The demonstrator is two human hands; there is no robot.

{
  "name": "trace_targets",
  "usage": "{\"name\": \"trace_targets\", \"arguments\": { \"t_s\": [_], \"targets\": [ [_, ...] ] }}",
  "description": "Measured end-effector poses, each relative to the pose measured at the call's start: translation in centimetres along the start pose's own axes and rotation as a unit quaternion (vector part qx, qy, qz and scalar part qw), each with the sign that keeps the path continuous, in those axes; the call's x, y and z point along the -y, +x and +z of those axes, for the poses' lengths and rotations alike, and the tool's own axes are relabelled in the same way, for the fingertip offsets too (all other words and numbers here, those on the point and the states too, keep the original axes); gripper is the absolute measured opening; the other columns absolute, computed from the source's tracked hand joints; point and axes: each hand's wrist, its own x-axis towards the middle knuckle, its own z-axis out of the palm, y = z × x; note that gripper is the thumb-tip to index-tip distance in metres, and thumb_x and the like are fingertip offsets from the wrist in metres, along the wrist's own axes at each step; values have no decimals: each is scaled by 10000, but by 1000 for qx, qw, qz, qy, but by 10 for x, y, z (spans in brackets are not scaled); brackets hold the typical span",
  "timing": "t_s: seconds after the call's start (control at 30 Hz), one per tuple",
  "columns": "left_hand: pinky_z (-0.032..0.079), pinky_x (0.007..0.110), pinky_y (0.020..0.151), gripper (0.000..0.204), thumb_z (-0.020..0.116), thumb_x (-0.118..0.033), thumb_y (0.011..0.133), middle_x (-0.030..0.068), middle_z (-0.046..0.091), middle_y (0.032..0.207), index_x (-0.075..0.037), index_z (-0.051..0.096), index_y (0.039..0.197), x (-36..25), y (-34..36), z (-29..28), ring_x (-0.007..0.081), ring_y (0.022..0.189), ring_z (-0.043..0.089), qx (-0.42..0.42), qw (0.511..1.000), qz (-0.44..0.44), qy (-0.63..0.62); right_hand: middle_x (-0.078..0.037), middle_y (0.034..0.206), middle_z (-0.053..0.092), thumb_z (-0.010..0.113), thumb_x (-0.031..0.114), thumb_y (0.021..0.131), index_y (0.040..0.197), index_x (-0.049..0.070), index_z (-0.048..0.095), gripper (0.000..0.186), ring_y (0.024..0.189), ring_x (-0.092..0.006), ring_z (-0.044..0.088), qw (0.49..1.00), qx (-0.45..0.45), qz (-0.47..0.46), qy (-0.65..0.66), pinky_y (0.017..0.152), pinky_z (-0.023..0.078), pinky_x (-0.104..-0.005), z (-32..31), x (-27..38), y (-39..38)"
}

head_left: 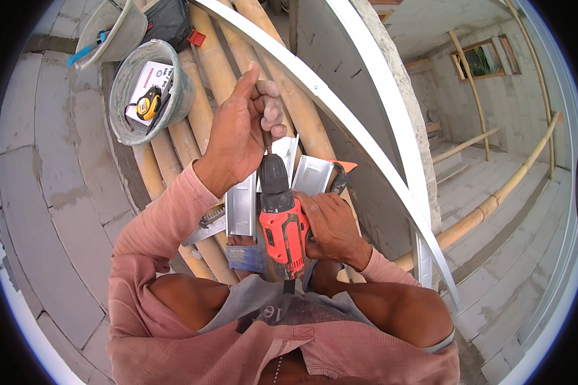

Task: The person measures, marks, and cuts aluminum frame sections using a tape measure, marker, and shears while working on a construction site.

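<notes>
My right hand (pixel 327 224) grips a red and black cordless drill (pixel 282 237), held upright over my lap with its chuck pointing away from me. My left hand (pixel 249 122) is just beyond the chuck, fingers curled round the bit (pixel 267 144), which they partly hide. Beneath the drill, short silver metal channels (pixel 241 205) lie on bamboo poles (pixel 199 96). A blue-grey object (pixel 243 256) lies at their near end, and a metal tool with a toothed part (pixel 205 224) lies left of them.
A grey bucket (pixel 119 109) holding a tape measure (pixel 148 102) and paper, another bucket (pixel 106 32) and a dark case (pixel 167 25) sit upper left. A long white metal strip (pixel 308 83) crosses beside a wall edge (pixel 404 128); right beyond are bamboo poles (pixel 481 218) in a block-walled room.
</notes>
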Motion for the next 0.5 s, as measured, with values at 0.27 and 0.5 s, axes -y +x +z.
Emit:
{"name": "trace_targets", "arguments": {
  "t_s": [0.27,0.5],
  "targets": [
    [250,186,372,284,500,-363,1100,-43,495,689,-118,575,978,10,-3,14,30,478,324,-182,980,4,-76,-142,854,582,795,265,733,1187,-65,568,606,745,-303,612,1000,4,-10,-10,708,469,-392,6,-4,-3],
    [331,189,428,278,466,-358,1111,-10,534,783,-94,553,1105,22,-4,-3,41,520,368,-179,982,-34,-48,-86,844,589,770,268,791,1315,-44,554,647,773,-255,626,997,14,-6,-71,718,467,-371,8,-10,-4]
  ]
}}
